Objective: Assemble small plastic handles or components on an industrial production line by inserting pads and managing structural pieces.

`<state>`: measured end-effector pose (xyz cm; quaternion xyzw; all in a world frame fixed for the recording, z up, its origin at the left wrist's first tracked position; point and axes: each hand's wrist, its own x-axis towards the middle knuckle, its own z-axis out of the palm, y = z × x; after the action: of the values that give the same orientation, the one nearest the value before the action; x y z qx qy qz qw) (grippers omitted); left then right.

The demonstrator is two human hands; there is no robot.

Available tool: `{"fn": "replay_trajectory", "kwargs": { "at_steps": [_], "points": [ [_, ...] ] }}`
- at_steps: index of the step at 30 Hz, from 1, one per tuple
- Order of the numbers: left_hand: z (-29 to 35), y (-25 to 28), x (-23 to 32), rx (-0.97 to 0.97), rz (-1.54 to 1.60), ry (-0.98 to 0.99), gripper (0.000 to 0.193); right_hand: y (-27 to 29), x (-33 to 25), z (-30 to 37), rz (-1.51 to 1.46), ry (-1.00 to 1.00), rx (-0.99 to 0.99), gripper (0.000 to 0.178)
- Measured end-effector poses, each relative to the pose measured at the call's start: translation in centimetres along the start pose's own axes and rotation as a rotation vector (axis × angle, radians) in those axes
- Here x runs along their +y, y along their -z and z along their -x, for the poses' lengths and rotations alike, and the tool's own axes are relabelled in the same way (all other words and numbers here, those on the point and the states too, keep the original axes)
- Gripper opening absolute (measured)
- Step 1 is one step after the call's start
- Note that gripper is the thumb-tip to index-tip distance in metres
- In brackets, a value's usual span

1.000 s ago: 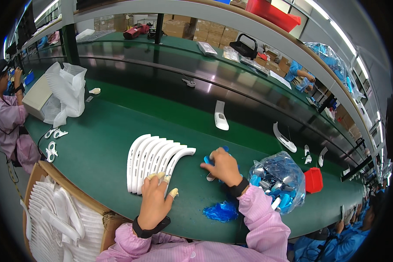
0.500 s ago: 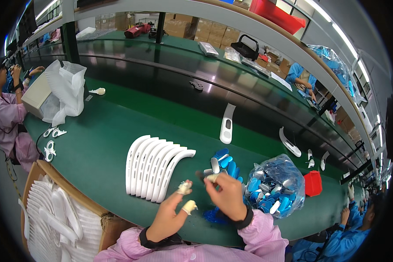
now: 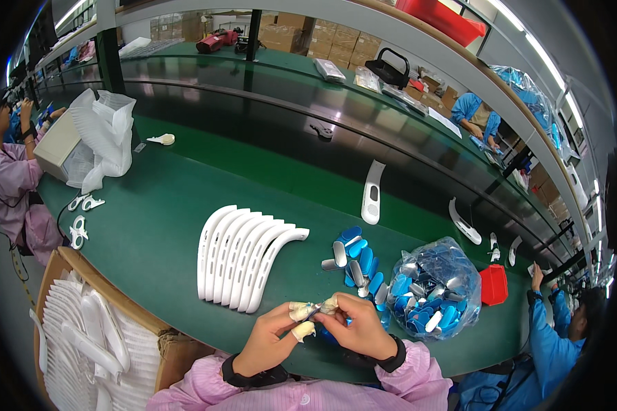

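Note:
My left hand (image 3: 270, 340) and my right hand (image 3: 358, 329) meet above the near edge of the green table. Between their fingertips they pinch a small silvery plate (image 3: 315, 313), mostly hidden by the fingers. Pale finger covers wrap several of my fingertips. Just beyond the hands lies a loose pile of oval plates (image 3: 365, 262), some blue, some bare silver. To its right, a clear plastic bag (image 3: 467, 270) stands open, full of the same plates. On the left, several curved white plastic shells (image 3: 221, 255) lie side by side in a row.
A cardboard box (image 3: 159, 363) of white shells stands at the near left. Farther off are a single white shell (image 3: 371, 195), a red bin (image 3: 493, 284), white ring-shaped parts (image 3: 78, 233) and a foam-draped box (image 3: 56, 154). A dark conveyor runs behind. Co-workers sit at both sides.
My right hand has come down and left to meet my left hand, and the fingers of both now close on the small plate. The co-worker at right has raised an arm.

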<state>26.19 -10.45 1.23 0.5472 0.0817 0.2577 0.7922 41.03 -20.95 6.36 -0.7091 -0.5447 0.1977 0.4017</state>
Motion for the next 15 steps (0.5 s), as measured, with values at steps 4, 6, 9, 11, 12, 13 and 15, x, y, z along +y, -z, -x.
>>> {"fn": "replay_trajectory", "kwargs": {
  "at_steps": [4,6,9,11,12,13,15],
  "points": [
    [-0.1,-0.4,0.7,0.058,-0.440,-0.115,0.026,-0.9,0.1,0.4,-0.319,-0.130,0.030,0.010],
    [-0.1,-1.1,0.7,0.105,-0.555,-0.210,0.024,-1.4,-0.8,0.6,-0.477,-0.145,0.106,0.013],
    [0.1,-1.6,0.7,0.162,-0.664,-0.251,0.025,-2.4,-0.8,0.4,-0.583,-0.204,0.206,0.015],
    [0.0,-1.2,0.2,0.112,-0.611,-0.253,0.023,-2.4,-0.5,0.8,-0.675,-0.226,0.175,0.013],
    [0.0,-1.0,0.0,0.113,-0.613,-0.253,0.023,-2.4,-0.3,0.8,-0.770,-0.247,0.139,0.012],
    [0.1,-0.8,-0.2,0.085,-0.482,-0.179,0.024,-2.3,-0.3,0.8,-0.771,-0.246,0.138,0.012],
    [0.3,-0.8,-0.2,0.055,-0.350,-0.100,0.025,-2.2,-0.4,0.8,-0.636,-0.152,0.135,0.012]
  ]
}}
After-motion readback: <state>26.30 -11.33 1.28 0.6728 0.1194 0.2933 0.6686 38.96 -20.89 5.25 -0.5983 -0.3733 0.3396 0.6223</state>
